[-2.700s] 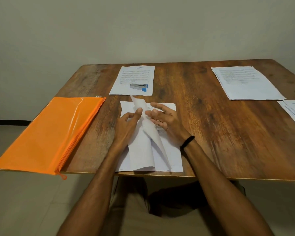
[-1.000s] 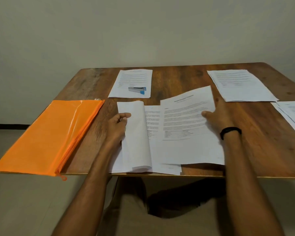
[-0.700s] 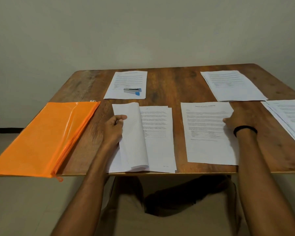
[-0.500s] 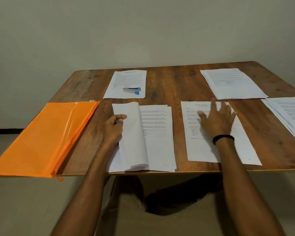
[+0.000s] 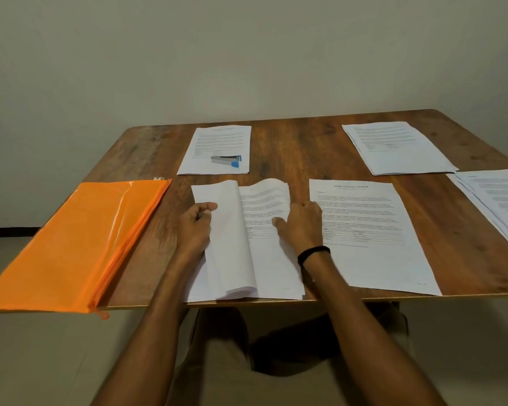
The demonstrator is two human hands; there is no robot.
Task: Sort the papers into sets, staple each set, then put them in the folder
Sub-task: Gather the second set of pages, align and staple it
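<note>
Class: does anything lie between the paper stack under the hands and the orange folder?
Nothing visible does: only bare table separates paper stack and orange folder, though the left hand holds the stack's folder-side pages.

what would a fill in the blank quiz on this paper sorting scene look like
1. The small grey and blue ____ lies on a sheet at the back of the table.
2. The folder hanging over the table's left edge is ____.
3. The band at the wrist of the right hand is ____.
4. The left hand holds pages of the stack turned over to the ____.

Missing words: stapler, orange, black, left.
</note>
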